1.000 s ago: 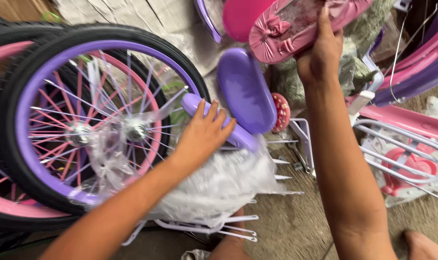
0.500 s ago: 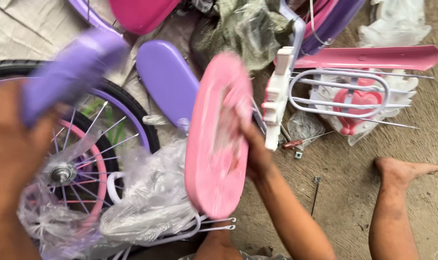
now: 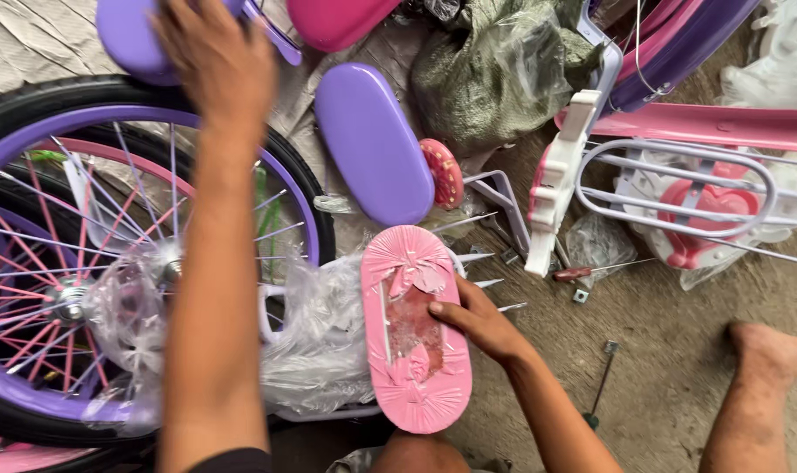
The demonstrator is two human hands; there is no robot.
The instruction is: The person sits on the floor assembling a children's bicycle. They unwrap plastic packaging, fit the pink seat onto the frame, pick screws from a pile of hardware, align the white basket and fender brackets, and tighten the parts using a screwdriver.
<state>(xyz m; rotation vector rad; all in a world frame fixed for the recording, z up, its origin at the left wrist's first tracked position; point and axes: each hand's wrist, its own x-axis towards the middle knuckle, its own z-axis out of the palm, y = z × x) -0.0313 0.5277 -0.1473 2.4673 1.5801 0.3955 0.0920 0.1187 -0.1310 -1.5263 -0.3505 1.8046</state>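
Since half a second ago, my right hand (image 3: 479, 322) has laid the pink seat (image 3: 416, 328) flat, underside up, fingers gripping its edge. My left hand (image 3: 213, 61) grips the purple seat (image 3: 127, 39) above the wheel (image 3: 109, 263).

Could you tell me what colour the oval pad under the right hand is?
Pink pad, seen in the head view.

Seat pad (image 3: 416, 328) lies on plastic wrap (image 3: 324, 337), right of wheel (image 3: 74, 263)

Bare dirt floor (image 3: 679, 350) beneath me, bearing a screwdriver (image 3: 591, 272), a small nut (image 3: 580, 295), a bicycle wheel (image 3: 83, 263), crumpled plastic wrap (image 3: 320, 342) and my foot (image 3: 771, 350).
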